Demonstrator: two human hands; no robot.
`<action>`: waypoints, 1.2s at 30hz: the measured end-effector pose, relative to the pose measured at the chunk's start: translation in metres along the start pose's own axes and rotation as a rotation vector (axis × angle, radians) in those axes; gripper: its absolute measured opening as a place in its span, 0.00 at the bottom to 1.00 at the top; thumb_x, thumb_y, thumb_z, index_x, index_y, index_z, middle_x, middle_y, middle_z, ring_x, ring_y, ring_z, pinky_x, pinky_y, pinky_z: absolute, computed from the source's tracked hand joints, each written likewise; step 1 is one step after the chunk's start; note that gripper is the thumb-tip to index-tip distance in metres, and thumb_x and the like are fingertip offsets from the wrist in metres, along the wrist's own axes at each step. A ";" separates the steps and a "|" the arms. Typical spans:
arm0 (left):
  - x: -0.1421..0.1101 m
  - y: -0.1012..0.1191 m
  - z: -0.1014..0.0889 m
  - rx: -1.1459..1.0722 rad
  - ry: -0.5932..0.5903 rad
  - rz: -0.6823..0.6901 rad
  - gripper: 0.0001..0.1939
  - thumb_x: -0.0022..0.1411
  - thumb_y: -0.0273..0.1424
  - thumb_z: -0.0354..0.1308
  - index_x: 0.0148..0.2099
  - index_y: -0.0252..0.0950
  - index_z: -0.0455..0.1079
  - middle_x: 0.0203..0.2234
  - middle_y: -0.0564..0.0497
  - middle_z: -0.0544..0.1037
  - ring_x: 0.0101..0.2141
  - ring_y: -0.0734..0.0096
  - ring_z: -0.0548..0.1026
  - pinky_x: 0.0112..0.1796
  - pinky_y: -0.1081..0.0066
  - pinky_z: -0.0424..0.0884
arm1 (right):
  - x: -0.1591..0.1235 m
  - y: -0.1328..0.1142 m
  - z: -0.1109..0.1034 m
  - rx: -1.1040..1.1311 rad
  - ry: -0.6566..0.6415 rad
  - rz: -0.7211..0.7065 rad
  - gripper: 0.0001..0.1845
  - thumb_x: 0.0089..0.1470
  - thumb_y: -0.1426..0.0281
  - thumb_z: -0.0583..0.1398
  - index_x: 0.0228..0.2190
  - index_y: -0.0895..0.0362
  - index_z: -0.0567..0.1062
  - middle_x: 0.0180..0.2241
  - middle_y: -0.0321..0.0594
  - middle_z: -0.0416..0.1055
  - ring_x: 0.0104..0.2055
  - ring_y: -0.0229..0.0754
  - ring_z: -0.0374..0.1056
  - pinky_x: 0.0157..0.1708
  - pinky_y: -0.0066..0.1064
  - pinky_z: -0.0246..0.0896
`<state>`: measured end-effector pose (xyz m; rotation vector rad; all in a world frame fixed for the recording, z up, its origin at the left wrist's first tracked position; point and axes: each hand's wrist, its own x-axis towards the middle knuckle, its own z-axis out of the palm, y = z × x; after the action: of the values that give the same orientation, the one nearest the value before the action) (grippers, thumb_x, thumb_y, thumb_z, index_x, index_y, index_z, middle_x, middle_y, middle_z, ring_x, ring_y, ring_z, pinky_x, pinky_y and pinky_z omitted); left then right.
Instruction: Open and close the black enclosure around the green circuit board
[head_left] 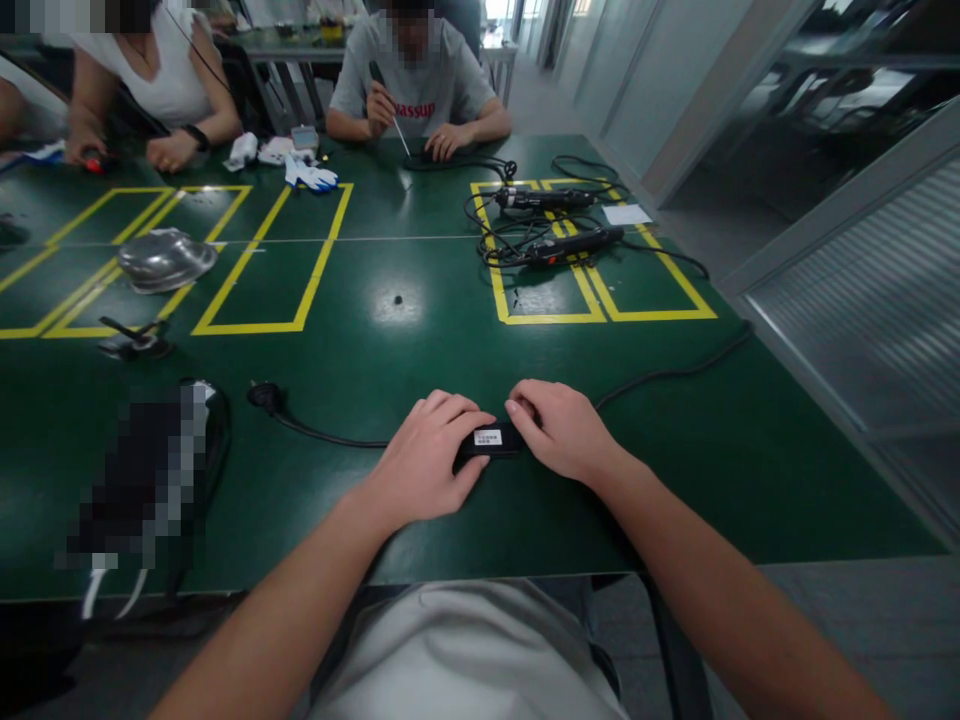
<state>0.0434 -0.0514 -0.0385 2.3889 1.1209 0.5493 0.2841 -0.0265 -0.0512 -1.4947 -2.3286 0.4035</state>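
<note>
A black power adapter (498,450) with a white printed label lies on the green table in front of me. My left hand (431,455) grips its left end between thumb and fingers. At the right end, my right hand (566,430) has its fingers curled in, and whatever is between them is hidden. From the left side a black cord (330,437) runs to a mains plug (265,397) on the table. Another black cable (667,374) leads from behind my right hand toward the table's right edge.
Two black corded tools (574,245) with tangled cables rest at the back right. Left stand a metal bowl-like part (166,260), a small dark metal piece (135,342) and a blurred-out device (139,470). Across the table a person (420,90) holds a screwdriver-like tool; gloves (309,174) lie nearby.
</note>
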 end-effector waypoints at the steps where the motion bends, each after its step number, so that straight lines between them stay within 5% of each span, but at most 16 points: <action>1: 0.001 0.000 0.000 -0.003 -0.003 0.002 0.18 0.70 0.31 0.62 0.61 0.36 0.78 0.54 0.40 0.82 0.55 0.49 0.75 0.57 0.48 0.74 | 0.000 -0.001 0.000 0.003 -0.008 -0.005 0.14 0.72 0.65 0.56 0.33 0.53 0.74 0.29 0.38 0.75 0.33 0.45 0.70 0.39 0.36 0.58; 15: -0.002 0.004 0.001 0.021 -0.003 -0.040 0.19 0.69 0.32 0.62 0.60 0.38 0.78 0.53 0.40 0.82 0.53 0.49 0.77 0.55 0.49 0.75 | -0.003 0.000 0.003 0.122 -0.009 -0.136 0.11 0.70 0.64 0.60 0.35 0.53 0.75 0.30 0.38 0.73 0.35 0.46 0.69 0.39 0.36 0.59; 19: -0.018 -0.001 -0.019 0.114 0.056 -0.023 0.24 0.70 0.34 0.62 0.66 0.39 0.75 0.62 0.40 0.79 0.61 0.47 0.75 0.63 0.48 0.72 | -0.005 0.001 0.007 0.151 -0.006 -0.129 0.09 0.69 0.64 0.62 0.34 0.52 0.74 0.31 0.38 0.73 0.35 0.46 0.69 0.38 0.36 0.60; 21: -0.039 -0.009 -0.039 0.252 0.320 -0.194 0.24 0.74 0.37 0.59 0.68 0.40 0.73 0.62 0.39 0.78 0.63 0.45 0.74 0.65 0.44 0.70 | -0.006 0.002 0.009 0.144 -0.019 -0.128 0.11 0.69 0.63 0.62 0.34 0.52 0.75 0.30 0.38 0.73 0.34 0.46 0.69 0.38 0.37 0.59; 24: -0.079 -0.021 -0.074 0.570 0.650 -0.661 0.23 0.77 0.40 0.56 0.67 0.36 0.75 0.64 0.31 0.75 0.67 0.30 0.69 0.66 0.32 0.67 | -0.005 0.002 0.008 0.141 -0.033 -0.147 0.12 0.70 0.63 0.61 0.33 0.52 0.75 0.29 0.38 0.72 0.33 0.46 0.68 0.37 0.38 0.58; 26: -0.105 -0.026 -0.093 0.689 0.687 -0.874 0.26 0.76 0.40 0.57 0.69 0.33 0.74 0.69 0.28 0.71 0.71 0.18 0.64 0.65 0.22 0.64 | -0.005 0.002 0.007 0.142 -0.038 -0.159 0.12 0.70 0.63 0.60 0.33 0.52 0.75 0.28 0.38 0.71 0.32 0.46 0.67 0.36 0.38 0.58; 29: -0.132 -0.027 -0.108 0.754 0.652 -1.042 0.28 0.76 0.37 0.56 0.72 0.32 0.71 0.74 0.25 0.67 0.72 0.13 0.63 0.64 0.14 0.61 | -0.005 0.002 0.006 0.140 -0.045 -0.164 0.12 0.70 0.64 0.60 0.32 0.52 0.74 0.27 0.38 0.71 0.31 0.46 0.67 0.34 0.38 0.57; 32: -0.144 -0.029 -0.113 0.641 0.451 -1.241 0.27 0.79 0.42 0.50 0.66 0.30 0.77 0.75 0.24 0.65 0.74 0.16 0.61 0.67 0.19 0.62 | -0.005 0.004 0.006 0.135 -0.037 -0.163 0.12 0.69 0.64 0.60 0.32 0.52 0.74 0.27 0.38 0.71 0.31 0.46 0.68 0.33 0.38 0.58; 36: -0.146 -0.038 -0.114 0.658 0.593 -1.213 0.31 0.79 0.38 0.48 0.77 0.33 0.64 0.76 0.30 0.65 0.75 0.25 0.63 0.70 0.27 0.63 | -0.006 0.006 0.007 0.140 -0.029 -0.183 0.12 0.70 0.63 0.59 0.32 0.52 0.74 0.27 0.38 0.71 0.31 0.46 0.68 0.33 0.38 0.58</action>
<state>-0.1256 -0.1196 0.0111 1.4101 2.9873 0.4523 0.2886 -0.0296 -0.0605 -1.2073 -2.3806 0.5302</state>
